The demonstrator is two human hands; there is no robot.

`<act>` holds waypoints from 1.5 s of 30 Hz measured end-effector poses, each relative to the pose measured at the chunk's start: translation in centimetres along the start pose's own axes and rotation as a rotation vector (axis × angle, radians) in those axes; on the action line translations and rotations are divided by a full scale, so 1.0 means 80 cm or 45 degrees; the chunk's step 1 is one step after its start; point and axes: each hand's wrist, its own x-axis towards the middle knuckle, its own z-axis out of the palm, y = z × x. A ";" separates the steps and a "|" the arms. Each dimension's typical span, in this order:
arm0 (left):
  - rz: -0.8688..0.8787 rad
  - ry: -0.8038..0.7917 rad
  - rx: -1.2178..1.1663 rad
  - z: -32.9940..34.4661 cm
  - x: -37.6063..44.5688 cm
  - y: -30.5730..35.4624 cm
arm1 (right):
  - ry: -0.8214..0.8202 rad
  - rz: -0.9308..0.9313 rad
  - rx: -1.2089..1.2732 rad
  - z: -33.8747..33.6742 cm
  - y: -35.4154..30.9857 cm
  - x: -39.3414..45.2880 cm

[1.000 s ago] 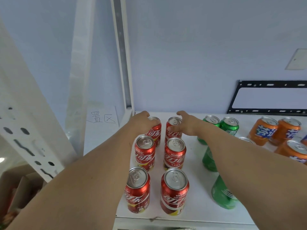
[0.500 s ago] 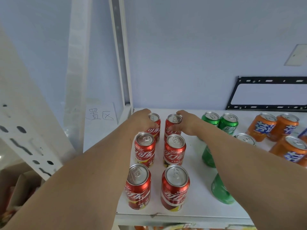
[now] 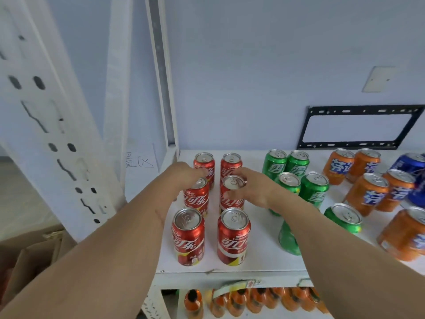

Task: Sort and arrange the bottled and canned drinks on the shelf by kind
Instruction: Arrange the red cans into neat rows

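Note:
Six red cola cans stand in two columns on the white shelf (image 3: 264, 259). My left hand (image 3: 184, 178) curls round the top of the middle-left red can (image 3: 196, 200). Across from it, my right hand (image 3: 253, 189) wraps the middle-right red can (image 3: 231, 202), thumb in front and fingers at its rim, blurred. The rear pair (image 3: 204, 162) (image 3: 231, 163) stands free behind my hands. In front, the nearest pair (image 3: 188, 236) (image 3: 233, 236) is untouched.
Green cans (image 3: 314, 189) stand right of the red ones, partly under my right forearm, then orange cans (image 3: 365, 194) and a blue can (image 3: 409, 162). A white upright post (image 3: 161, 77) stands at the shelf's back left. Orange bottles (image 3: 253, 300) fill the shelf below.
Both hands have drawn back from the rear pair of red cans to the middle pair. The view has tilted down, showing the lower shelf.

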 end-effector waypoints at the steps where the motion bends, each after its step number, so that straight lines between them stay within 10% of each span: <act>1: -0.025 -0.049 -0.036 0.002 -0.005 -0.005 | 0.024 -0.008 -0.021 0.005 0.002 -0.001; 15: 0.134 -0.138 -0.277 0.027 -0.003 -0.011 | 0.004 0.025 0.012 -0.002 0.016 -0.002; 22: 0.166 0.160 -0.144 0.013 -0.045 -0.023 | 0.540 -0.123 0.242 0.036 0.014 -0.070; 45: 0.450 0.363 -0.510 0.120 -0.119 -0.110 | 0.470 -0.096 0.302 0.118 0.110 -0.126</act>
